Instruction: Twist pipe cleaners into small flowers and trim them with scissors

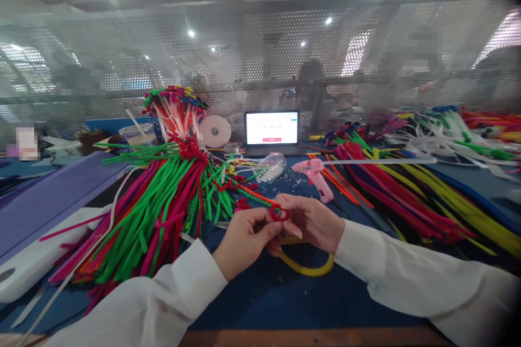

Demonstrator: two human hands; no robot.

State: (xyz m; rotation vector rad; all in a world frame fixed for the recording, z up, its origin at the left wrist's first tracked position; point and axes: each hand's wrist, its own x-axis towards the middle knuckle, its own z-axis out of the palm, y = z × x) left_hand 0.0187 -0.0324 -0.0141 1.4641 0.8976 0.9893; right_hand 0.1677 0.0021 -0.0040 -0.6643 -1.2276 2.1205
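Note:
My left hand (246,238) and my right hand (313,222) meet over the blue table top (260,298), both pinching a small red pipe cleaner loop (279,212) between the fingertips. A yellow pipe cleaner (307,269) curves on the table just under my right wrist. Both arms wear white sleeves. A pink glue gun (317,176) lies just beyond my right hand, its nozzle pointing left.
A heap of green, pink and red pipe cleaners (154,211) spreads at the left, another of red, yellow and blue pipe cleaners (407,195) at the right. A tablet (272,129), a tape roll (215,131) and a clear bag of beads (273,167) stand behind. A perforated screen closes the back.

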